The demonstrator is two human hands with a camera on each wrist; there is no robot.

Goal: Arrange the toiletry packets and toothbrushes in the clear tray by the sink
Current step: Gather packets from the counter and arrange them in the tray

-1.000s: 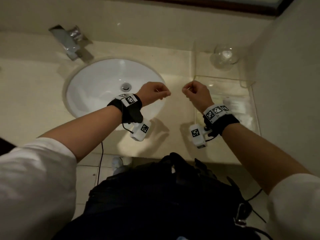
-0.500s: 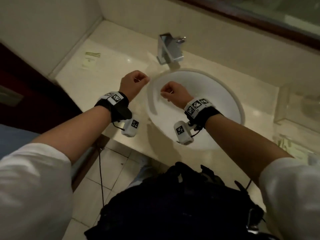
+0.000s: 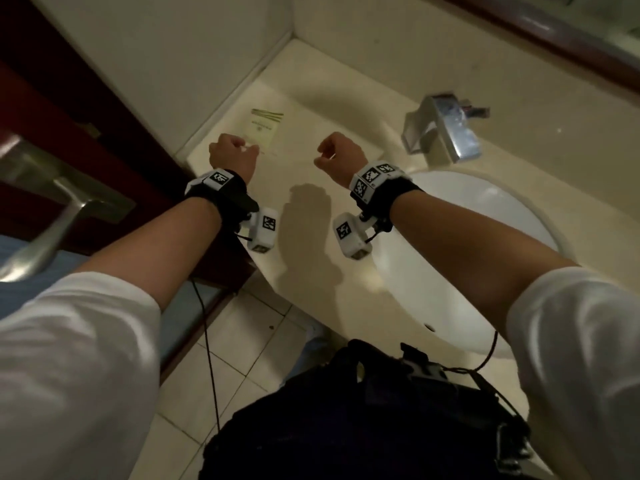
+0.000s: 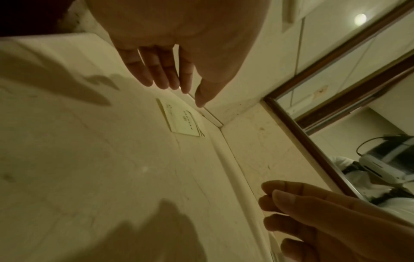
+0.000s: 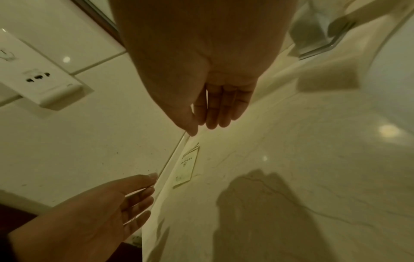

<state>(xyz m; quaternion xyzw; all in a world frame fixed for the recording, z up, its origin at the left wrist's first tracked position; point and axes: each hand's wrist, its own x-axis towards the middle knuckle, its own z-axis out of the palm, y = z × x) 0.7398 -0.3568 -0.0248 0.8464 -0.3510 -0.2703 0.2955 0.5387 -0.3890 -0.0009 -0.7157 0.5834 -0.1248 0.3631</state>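
A flat pale toiletry packet (image 3: pixel 265 128) with thin green stripes lies on the cream counter (image 3: pixel 311 244) in the far left corner, against the wall. My left hand (image 3: pixel 239 150) hovers just in front of the packet's near edge, fingers relaxed and holding nothing. My right hand (image 3: pixel 329 152) hangs level with it, a hand's width to the right, also holding nothing. The left wrist view shows the packet (image 4: pixel 181 120) beyond the fingertips (image 4: pixel 165 83), not touched. The right wrist view shows the same packet (image 5: pixel 187 166) below the fingers (image 5: pixel 212 115). The clear tray and toothbrushes are out of view.
The white basin (image 3: pixel 540 216) sits to the right of both hands, with the chrome faucet (image 3: pixel 446 133) behind it. A dark door with a metal handle (image 3: pixel 52 202) stands at the left. A wall socket (image 5: pixel 38 83) is above the corner, and a framed mirror (image 4: pixel 336 109) runs along the back.
Both hands travelled left, from beside the clear tray, across the basin, to the left end of the counter. The view swung left with them, so the tray dropped out and the packet came near.
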